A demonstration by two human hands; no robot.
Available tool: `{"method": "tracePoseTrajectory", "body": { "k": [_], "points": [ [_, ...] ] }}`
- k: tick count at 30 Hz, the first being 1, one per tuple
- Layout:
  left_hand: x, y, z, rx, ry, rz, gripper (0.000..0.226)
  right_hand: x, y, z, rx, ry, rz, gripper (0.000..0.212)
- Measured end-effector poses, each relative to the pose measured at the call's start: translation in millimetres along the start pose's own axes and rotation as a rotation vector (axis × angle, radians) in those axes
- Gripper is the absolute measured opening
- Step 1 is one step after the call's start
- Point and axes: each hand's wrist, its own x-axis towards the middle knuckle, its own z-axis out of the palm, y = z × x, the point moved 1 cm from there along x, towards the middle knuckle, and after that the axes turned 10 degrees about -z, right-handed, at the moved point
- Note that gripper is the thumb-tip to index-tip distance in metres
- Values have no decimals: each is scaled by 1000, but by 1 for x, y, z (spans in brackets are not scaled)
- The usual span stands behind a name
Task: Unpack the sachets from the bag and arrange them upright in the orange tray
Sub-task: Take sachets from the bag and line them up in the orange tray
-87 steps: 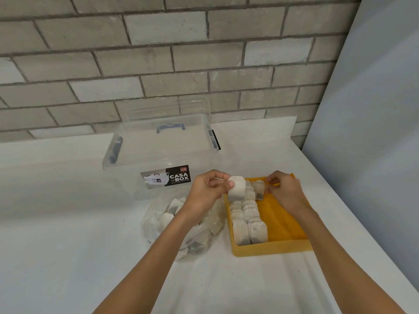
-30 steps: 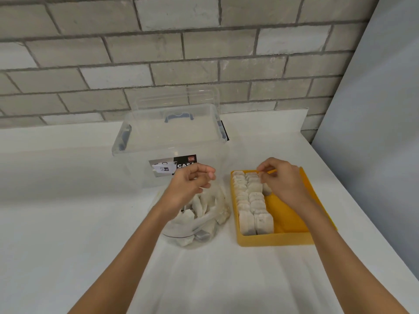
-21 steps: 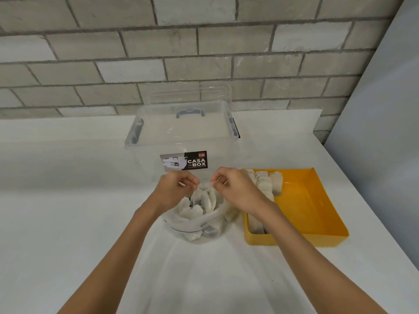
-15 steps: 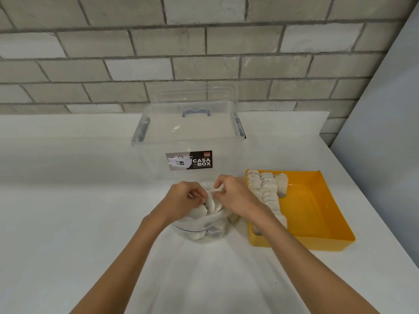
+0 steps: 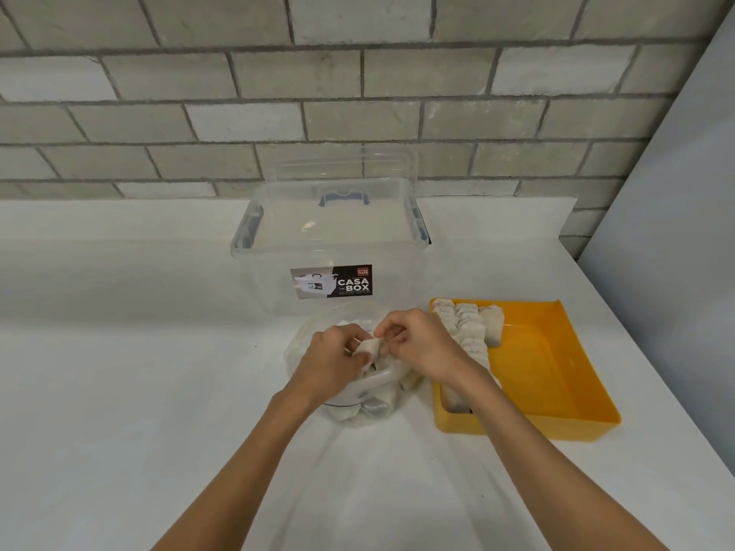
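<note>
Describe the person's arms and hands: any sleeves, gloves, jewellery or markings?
The left forearm and right forearm are bare down to the frame edge, with no sleeve in view. The left hand and right hand are ungloved; no watch, bracelet, ring or marking shows on them.

Probably a plain utility or work room: behind the clear plastic storage box [image 5: 330, 248] runs a bare grey block wall [image 5: 358, 93]. The box stands on a plain white surface [image 5: 119, 351], and a pale flat panel [image 5: 676, 192] closes off its right.
</note>
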Motion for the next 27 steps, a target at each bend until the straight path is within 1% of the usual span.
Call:
{"method": "tracePoseTrajectory", "body": {
  "k": [3,6,10,12,14,17,21,24,27],
  "points": [
    [3,3,-19,-35,-12,36,13,-2,-4,-8,-2,57,-1,27],
    [5,10,-38,-120,-91,95,16,-3,-11,-19,3,119,-15,27],
    [3,32,-57,-243,-187,129,19,-5,-25,-32,93,192,-82,18],
    [2,45,-63,-286,-208,139,22,-7,-30,-37,139,205,-109,12],
    [2,56,-65,-344,-210,149,26,-9,-31,-42,176,226,-120,12],
    [4,66,-65,-443,-221,164,32,-10,-30,-51,252,286,-101,7],
    [7,76,-61,-579,-269,156,37,-15,-23,-65,345,382,-38,13],
    [8,83,-53,-598,-264,149,35,-23,-17,-76,424,411,-9,9],
    [9,88,-43,-619,-257,133,22,-28,-8,-85,441,444,12,5]
  ]
}}
